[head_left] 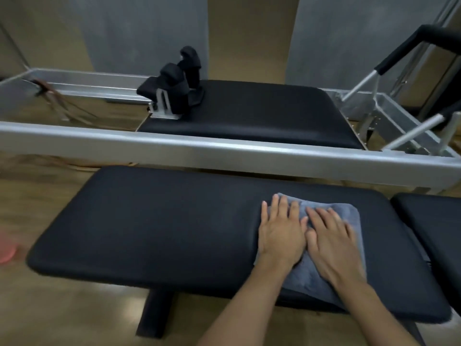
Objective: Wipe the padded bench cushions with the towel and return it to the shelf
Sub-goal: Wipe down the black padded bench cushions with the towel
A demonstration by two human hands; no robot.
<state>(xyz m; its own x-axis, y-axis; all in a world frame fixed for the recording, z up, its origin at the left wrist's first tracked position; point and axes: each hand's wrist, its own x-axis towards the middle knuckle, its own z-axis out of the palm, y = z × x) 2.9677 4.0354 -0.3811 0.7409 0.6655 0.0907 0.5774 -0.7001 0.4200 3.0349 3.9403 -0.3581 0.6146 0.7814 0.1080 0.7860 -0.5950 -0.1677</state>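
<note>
Lengthwise, towel (349, 216) across cushion (149, 221)

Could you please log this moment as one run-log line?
left hand: flat on towel | right hand: flat on towel | bench cushion: being wiped

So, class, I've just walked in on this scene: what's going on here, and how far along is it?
A person is wiping a black padded bench cushion with a grey-blue towel. Both the left hand and the right hand press flat on the towel, side by side, near the cushion's right end. A second cushion sits just to the right, and a metal-framed exercise machine stands behind. The towel is in use, not yet put away; no shelf is visible.
</note>
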